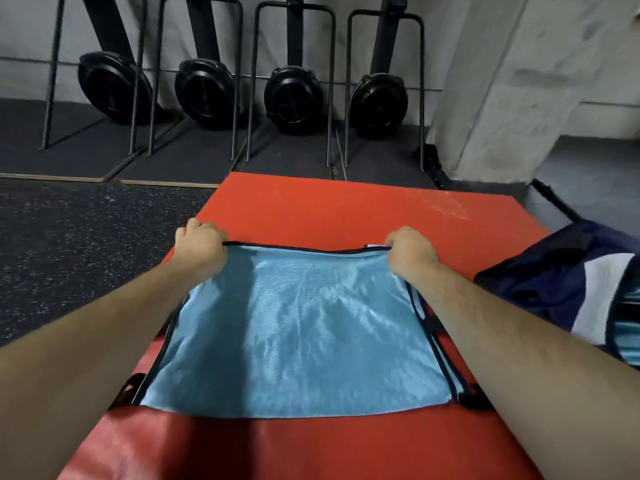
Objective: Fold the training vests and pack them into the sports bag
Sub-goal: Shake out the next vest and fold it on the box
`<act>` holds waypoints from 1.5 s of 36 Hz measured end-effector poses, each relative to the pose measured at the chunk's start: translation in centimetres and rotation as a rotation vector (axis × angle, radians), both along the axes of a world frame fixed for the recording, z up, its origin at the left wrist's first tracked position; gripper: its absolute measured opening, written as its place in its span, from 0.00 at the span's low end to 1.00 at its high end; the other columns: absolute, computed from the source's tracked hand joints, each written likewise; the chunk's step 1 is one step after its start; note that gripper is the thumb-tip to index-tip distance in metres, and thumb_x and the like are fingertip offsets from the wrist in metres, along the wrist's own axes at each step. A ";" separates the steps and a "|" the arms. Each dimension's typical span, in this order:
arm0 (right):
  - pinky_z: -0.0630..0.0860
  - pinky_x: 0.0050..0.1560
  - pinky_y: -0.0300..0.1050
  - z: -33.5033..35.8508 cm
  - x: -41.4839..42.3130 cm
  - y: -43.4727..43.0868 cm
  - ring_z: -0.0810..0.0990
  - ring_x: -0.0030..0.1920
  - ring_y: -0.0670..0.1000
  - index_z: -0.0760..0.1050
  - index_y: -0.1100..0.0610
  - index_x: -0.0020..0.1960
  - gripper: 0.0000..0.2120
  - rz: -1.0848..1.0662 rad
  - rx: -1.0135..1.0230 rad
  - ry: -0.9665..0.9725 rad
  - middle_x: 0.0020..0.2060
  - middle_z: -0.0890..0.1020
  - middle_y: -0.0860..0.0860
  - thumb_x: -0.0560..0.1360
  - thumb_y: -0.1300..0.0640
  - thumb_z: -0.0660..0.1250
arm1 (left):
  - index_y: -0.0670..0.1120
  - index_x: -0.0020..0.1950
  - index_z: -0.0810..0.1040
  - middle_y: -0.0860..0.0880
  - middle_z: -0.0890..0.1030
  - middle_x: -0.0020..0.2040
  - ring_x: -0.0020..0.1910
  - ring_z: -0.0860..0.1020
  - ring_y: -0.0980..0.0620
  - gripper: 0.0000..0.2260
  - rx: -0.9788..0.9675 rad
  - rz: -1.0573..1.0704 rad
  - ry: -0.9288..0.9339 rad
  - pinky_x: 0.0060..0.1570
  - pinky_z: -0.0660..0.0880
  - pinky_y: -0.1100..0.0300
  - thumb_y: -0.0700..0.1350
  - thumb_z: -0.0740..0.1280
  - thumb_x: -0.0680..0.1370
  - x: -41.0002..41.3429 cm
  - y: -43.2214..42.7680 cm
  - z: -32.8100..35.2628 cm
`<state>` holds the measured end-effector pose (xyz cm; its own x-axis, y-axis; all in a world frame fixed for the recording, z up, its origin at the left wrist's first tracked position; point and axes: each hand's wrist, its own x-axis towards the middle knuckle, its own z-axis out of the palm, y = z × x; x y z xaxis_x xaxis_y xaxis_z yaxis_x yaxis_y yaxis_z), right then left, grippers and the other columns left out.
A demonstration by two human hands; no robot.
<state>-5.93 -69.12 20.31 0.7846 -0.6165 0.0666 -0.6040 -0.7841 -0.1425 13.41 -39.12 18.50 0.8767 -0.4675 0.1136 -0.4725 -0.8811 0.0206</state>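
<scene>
Both hands — left hand (199,242), right hand (410,251) — pinching shiny blue mesh vest (294,337), red mat (346,209)

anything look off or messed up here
Nothing serious. The blue vest lies square on the red mat, left hand and right hand gripping its far corners. Only whitish scuffs mark the mat's far right.

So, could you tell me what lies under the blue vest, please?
The blue vest lies on the red mat, which shows beyond its edges. Whatever sits directly beneath the fabric is covered.
</scene>
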 end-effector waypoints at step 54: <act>0.71 0.42 0.45 20.8 -16.2 7.6 0.78 0.43 0.52 0.76 0.52 0.42 0.07 0.056 0.113 -0.738 0.42 0.81 0.50 0.77 0.61 0.66 | 0.48 0.48 0.78 0.47 0.80 0.46 0.43 0.77 0.48 0.08 -0.878 -0.023 -0.035 0.39 0.70 0.59 0.35 0.66 0.75 -14.9 7.8 22.7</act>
<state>-22.12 -61.50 41.07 0.5912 -0.6114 0.5260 -0.2800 -0.7672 -0.5770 -1.49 -31.32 41.24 0.8574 -0.2160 0.4671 -0.5029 -0.5443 0.6714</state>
